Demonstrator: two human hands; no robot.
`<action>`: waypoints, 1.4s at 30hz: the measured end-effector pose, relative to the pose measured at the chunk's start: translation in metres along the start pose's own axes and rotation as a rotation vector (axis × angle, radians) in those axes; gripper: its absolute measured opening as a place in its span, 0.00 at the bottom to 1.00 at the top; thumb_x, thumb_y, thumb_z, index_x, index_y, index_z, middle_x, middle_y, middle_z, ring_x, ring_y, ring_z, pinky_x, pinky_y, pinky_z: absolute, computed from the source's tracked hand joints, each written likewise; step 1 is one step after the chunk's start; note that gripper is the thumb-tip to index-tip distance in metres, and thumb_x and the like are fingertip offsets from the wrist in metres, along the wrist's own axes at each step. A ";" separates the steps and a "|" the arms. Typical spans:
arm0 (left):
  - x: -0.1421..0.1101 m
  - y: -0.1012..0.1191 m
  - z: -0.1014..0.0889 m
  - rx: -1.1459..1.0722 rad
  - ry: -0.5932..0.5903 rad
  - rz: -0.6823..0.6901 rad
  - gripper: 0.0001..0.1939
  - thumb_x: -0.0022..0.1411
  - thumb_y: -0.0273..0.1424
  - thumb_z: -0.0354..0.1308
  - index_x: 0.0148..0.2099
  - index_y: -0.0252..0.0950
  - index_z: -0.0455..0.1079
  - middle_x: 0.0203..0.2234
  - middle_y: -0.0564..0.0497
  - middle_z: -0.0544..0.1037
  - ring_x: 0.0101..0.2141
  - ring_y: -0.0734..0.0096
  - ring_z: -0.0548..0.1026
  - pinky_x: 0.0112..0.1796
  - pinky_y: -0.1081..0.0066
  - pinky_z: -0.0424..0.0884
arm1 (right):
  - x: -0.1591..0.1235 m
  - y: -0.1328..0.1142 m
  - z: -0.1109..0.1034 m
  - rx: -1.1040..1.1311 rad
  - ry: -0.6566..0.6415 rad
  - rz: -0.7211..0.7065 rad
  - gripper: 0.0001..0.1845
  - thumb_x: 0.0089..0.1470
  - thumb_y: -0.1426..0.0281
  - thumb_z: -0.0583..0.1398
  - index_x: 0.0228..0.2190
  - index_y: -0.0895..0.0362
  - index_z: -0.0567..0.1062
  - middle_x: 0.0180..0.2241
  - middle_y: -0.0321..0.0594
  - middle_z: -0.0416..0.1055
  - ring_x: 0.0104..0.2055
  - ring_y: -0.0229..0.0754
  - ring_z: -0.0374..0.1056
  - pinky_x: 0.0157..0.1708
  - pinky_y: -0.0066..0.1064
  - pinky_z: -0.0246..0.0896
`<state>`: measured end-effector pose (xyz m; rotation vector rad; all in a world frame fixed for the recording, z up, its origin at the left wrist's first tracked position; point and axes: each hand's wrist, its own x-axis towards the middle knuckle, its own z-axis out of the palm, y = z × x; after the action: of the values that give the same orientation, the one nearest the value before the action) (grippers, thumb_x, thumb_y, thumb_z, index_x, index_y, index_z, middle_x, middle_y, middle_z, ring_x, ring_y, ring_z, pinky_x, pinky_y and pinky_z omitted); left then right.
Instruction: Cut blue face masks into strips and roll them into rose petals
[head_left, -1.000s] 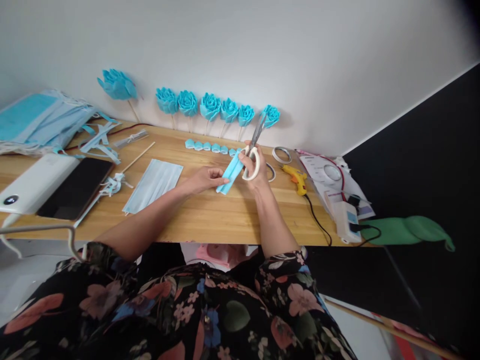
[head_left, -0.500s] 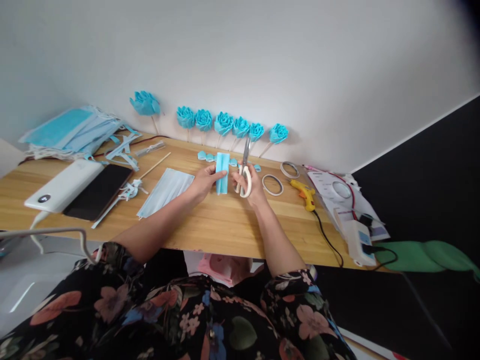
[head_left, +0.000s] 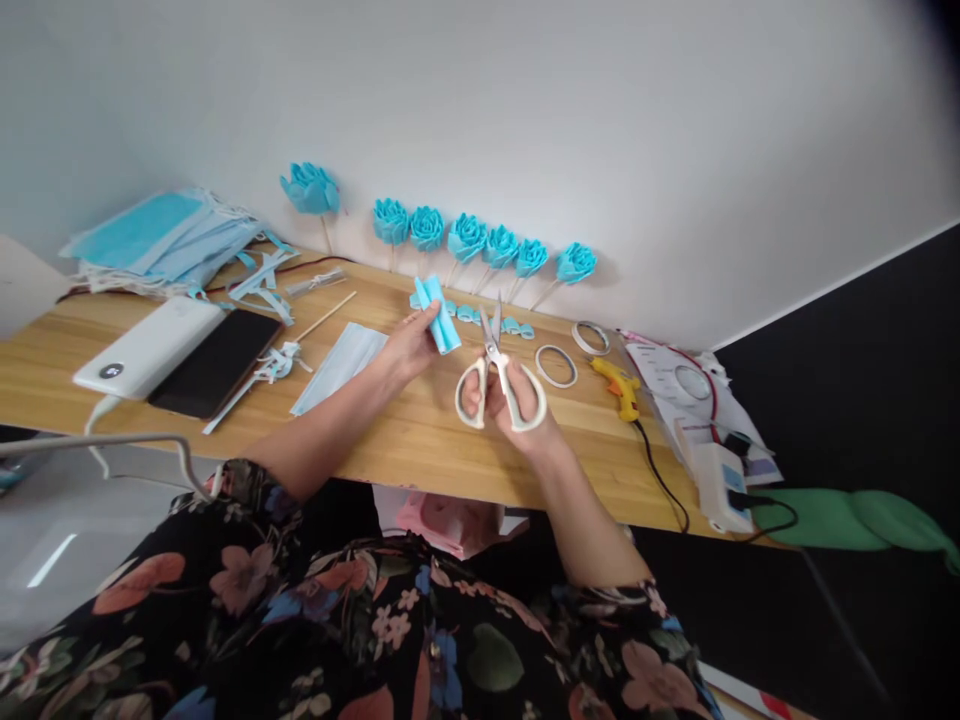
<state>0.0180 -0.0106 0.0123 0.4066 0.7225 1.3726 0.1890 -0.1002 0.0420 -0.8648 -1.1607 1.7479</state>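
Observation:
Between the thumb and fingers of my left hand (head_left: 412, 342) is a folded piece of blue face mask fabric (head_left: 439, 317), tilted above the table. My right hand (head_left: 517, 400) grips white-handled scissors (head_left: 491, 362), fingers through the loops and blades parted, pointing away from me. The blades are just right of the fabric and apart from it. Behind them lies a row of small blue cut pieces (head_left: 512, 326). Blue fabric roses (head_left: 467, 238) on sticks lean against the wall. A flat face mask (head_left: 341, 368) lies beside my left forearm.
On the left are a mask stack (head_left: 154, 240), a white power bank (head_left: 150, 345), a dark phone (head_left: 216, 362) and fabric scraps (head_left: 262, 280). Tape rolls (head_left: 556, 366), a yellow glue gun (head_left: 619, 388) with its cord, papers (head_left: 694, 385) and a white power strip (head_left: 721, 487) are at right.
The scissors have opened and come nearer to me. My left hand has tilted the blue fabric, which stood upright before. The whole view has shifted slightly.

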 end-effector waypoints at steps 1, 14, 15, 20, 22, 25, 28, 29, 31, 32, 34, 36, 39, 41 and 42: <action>0.000 0.000 0.001 -0.019 0.006 -0.009 0.09 0.63 0.33 0.69 0.35 0.34 0.73 0.27 0.54 0.78 0.27 0.74 0.74 0.32 0.72 0.71 | -0.012 0.003 0.004 0.017 -0.013 0.039 0.33 0.53 0.39 0.61 0.48 0.51 0.72 0.27 0.34 0.70 0.27 0.41 0.69 0.21 0.30 0.62; -0.006 -0.001 0.006 -0.142 -0.028 -0.110 0.10 0.65 0.32 0.67 0.34 0.34 0.72 0.24 0.55 0.77 0.24 0.77 0.74 0.30 0.75 0.70 | -0.055 0.032 0.013 0.133 -0.020 0.120 0.34 0.53 0.42 0.64 0.49 0.55 0.72 0.28 0.36 0.73 0.25 0.39 0.67 0.20 0.29 0.62; -0.007 -0.001 0.006 -0.137 -0.033 -0.110 0.10 0.65 0.33 0.68 0.34 0.34 0.72 0.24 0.55 0.77 0.24 0.77 0.74 0.30 0.75 0.71 | -0.055 0.032 0.012 0.132 -0.016 0.117 0.34 0.53 0.42 0.64 0.49 0.55 0.72 0.28 0.36 0.73 0.25 0.39 0.67 0.20 0.29 0.62; -0.006 -0.004 0.005 -0.137 -0.046 -0.121 0.10 0.65 0.33 0.67 0.34 0.34 0.71 0.22 0.56 0.76 0.22 0.78 0.73 0.27 0.76 0.70 | -0.053 0.032 0.011 0.142 -0.003 0.102 0.32 0.53 0.44 0.65 0.48 0.55 0.72 0.28 0.36 0.73 0.25 0.38 0.67 0.20 0.28 0.61; -0.005 -0.004 0.004 -0.138 -0.055 -0.117 0.10 0.64 0.33 0.68 0.35 0.34 0.71 0.22 0.56 0.77 0.22 0.78 0.73 0.27 0.76 0.70 | -0.052 0.032 0.011 0.144 -0.009 0.110 0.33 0.53 0.44 0.65 0.48 0.55 0.72 0.28 0.36 0.74 0.24 0.38 0.66 0.20 0.29 0.61; -0.004 -0.005 0.002 -0.113 -0.066 -0.114 0.11 0.62 0.34 0.70 0.35 0.34 0.72 0.23 0.56 0.77 0.23 0.78 0.73 0.28 0.75 0.70 | -0.052 0.033 0.011 0.142 -0.019 0.110 0.33 0.53 0.44 0.65 0.48 0.55 0.72 0.29 0.36 0.74 0.24 0.38 0.66 0.19 0.29 0.60; -0.003 -0.006 0.002 -0.096 -0.070 -0.119 0.11 0.62 0.34 0.70 0.35 0.34 0.73 0.24 0.55 0.77 0.23 0.77 0.73 0.27 0.75 0.69 | -0.052 0.033 0.010 0.134 -0.018 0.100 0.31 0.54 0.44 0.65 0.47 0.55 0.72 0.26 0.34 0.72 0.24 0.37 0.65 0.20 0.29 0.60; -0.004 -0.006 0.002 -0.096 -0.071 -0.119 0.11 0.62 0.34 0.70 0.35 0.34 0.73 0.24 0.55 0.77 0.23 0.77 0.73 0.27 0.75 0.69 | -0.052 0.033 0.010 0.132 -0.017 0.096 0.31 0.54 0.45 0.64 0.48 0.55 0.72 0.25 0.33 0.71 0.23 0.37 0.65 0.20 0.29 0.61; -0.004 -0.006 0.003 -0.094 -0.072 -0.119 0.11 0.63 0.34 0.70 0.35 0.34 0.73 0.24 0.55 0.77 0.23 0.78 0.73 0.27 0.76 0.68 | -0.051 0.034 0.009 0.132 -0.016 0.091 0.31 0.55 0.45 0.64 0.48 0.55 0.72 0.25 0.33 0.71 0.23 0.38 0.65 0.20 0.29 0.61; -0.005 -0.006 0.003 -0.085 -0.074 -0.119 0.10 0.63 0.34 0.70 0.35 0.33 0.74 0.24 0.55 0.77 0.23 0.78 0.73 0.27 0.76 0.68 | -0.051 0.034 0.009 0.135 -0.015 0.091 0.31 0.54 0.45 0.64 0.48 0.55 0.72 0.25 0.33 0.71 0.23 0.37 0.65 0.20 0.29 0.61; -0.007 -0.007 0.003 -0.051 -0.086 -0.120 0.10 0.62 0.34 0.70 0.36 0.33 0.74 0.24 0.55 0.77 0.24 0.77 0.73 0.27 0.76 0.68 | -0.050 0.035 0.009 0.138 -0.009 0.098 0.31 0.54 0.45 0.65 0.48 0.55 0.72 0.26 0.34 0.73 0.23 0.37 0.65 0.21 0.29 0.62; -0.010 -0.008 0.003 -0.002 -0.118 -0.119 0.11 0.61 0.35 0.71 0.36 0.33 0.74 0.23 0.55 0.76 0.24 0.77 0.73 0.28 0.76 0.68 | -0.047 0.036 0.009 0.143 -0.004 0.105 0.32 0.53 0.44 0.65 0.48 0.55 0.72 0.26 0.34 0.73 0.22 0.37 0.66 0.20 0.28 0.61; -0.016 -0.010 0.004 0.077 -0.199 -0.125 0.14 0.58 0.36 0.73 0.33 0.33 0.73 0.23 0.55 0.76 0.24 0.76 0.73 0.29 0.75 0.69 | -0.043 0.039 0.010 0.158 0.017 0.090 0.30 0.53 0.45 0.65 0.47 0.55 0.72 0.27 0.34 0.74 0.22 0.36 0.65 0.20 0.28 0.62; -0.020 -0.011 0.004 0.123 -0.252 -0.137 0.16 0.57 0.37 0.74 0.32 0.33 0.72 0.23 0.54 0.76 0.25 0.74 0.74 0.29 0.73 0.70 | -0.040 0.041 0.011 0.172 0.034 0.069 0.29 0.55 0.46 0.65 0.47 0.55 0.73 0.28 0.34 0.74 0.23 0.36 0.65 0.21 0.28 0.62; -0.022 -0.011 0.005 0.138 -0.274 -0.144 0.16 0.56 0.38 0.74 0.32 0.33 0.72 0.23 0.53 0.76 0.25 0.73 0.74 0.29 0.73 0.70 | -0.040 0.042 0.011 0.177 0.040 0.059 0.29 0.55 0.47 0.65 0.48 0.54 0.73 0.28 0.34 0.74 0.23 0.35 0.66 0.21 0.28 0.63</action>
<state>0.0287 -0.0329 0.0134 0.6264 0.6084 1.1091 0.1841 -0.1492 0.0094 -0.8303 -0.9467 1.8421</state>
